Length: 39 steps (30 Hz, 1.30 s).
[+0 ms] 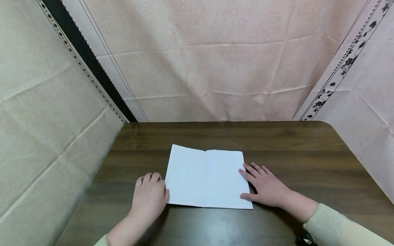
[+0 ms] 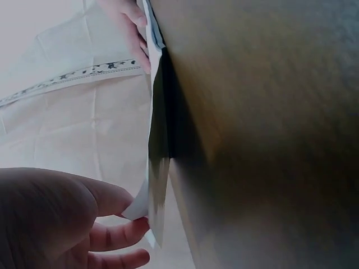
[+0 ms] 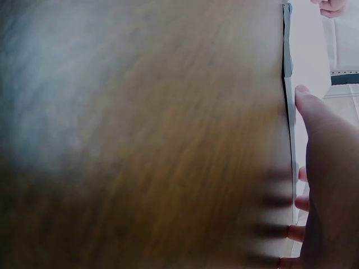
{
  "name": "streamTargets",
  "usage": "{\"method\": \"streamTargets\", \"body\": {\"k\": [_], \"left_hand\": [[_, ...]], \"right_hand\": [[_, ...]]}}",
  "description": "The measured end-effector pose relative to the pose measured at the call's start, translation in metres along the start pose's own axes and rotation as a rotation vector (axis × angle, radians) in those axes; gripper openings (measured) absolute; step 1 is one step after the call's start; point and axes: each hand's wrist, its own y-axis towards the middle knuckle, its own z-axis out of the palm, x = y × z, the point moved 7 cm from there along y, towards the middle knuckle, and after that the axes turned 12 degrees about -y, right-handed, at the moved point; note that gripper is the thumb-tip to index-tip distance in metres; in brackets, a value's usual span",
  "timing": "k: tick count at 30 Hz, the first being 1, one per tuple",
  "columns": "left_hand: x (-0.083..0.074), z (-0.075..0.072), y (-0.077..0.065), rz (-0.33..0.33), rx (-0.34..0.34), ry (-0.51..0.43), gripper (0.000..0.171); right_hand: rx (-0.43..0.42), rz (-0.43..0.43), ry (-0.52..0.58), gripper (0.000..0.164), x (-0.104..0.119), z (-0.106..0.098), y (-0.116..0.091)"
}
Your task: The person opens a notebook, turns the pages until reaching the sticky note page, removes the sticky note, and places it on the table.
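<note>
An open notebook (image 1: pixel 205 177) lies on the table, its left page blank-looking and its right page ruled with lines. At its left edge, my left hand (image 1: pixel 149 194) pinches the paper between thumb and curled fingers. The left wrist view shows that edge of the notebook (image 2: pixel 154 112) lifted off the wood, the thumb on one side and fingertips on the other. My right hand (image 1: pixel 264 184) rests on the right page's outer edge with fingers spread and nearly straight. In the right wrist view, the right thumb (image 3: pixel 314 109) touches the page.
The brown wooden table (image 1: pixel 209 225) has a rounded far right corner. Pale cloth (image 1: pixel 209 68) hangs behind it and along both sides, with a black strip (image 1: pixel 92 61) at the left and a floral border (image 1: pixel 344 66) at the right. A dark band shows at the right wrist.
</note>
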Motion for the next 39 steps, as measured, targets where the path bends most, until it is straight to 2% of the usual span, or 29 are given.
{"method": "streamTargets", "body": {"k": [10, 19, 31, 39], "left_hand": [[0.004, 0.02, 0.002, -0.018, 0.122, 0.116, 0.02], [0.006, 0.033, 0.003, -0.015, 0.232, 0.16, 0.022], [0.007, 0.039, 0.004, -0.008, 0.264, 0.178, 0.024], [0.01, 0.036, 0.004, -0.041, 0.271, 0.145, 0.031]], "right_hand": [[-0.004, -0.006, -0.003, 0.086, 0.0, -0.001, 0.0], [0.012, -0.011, -0.013, 0.087, -0.002, 0.001, 0.001], [0.027, -0.005, -0.019, 0.087, -0.004, 0.001, 0.001], [0.013, -0.009, -0.03, 0.087, -0.004, 0.002, 0.001]]}}
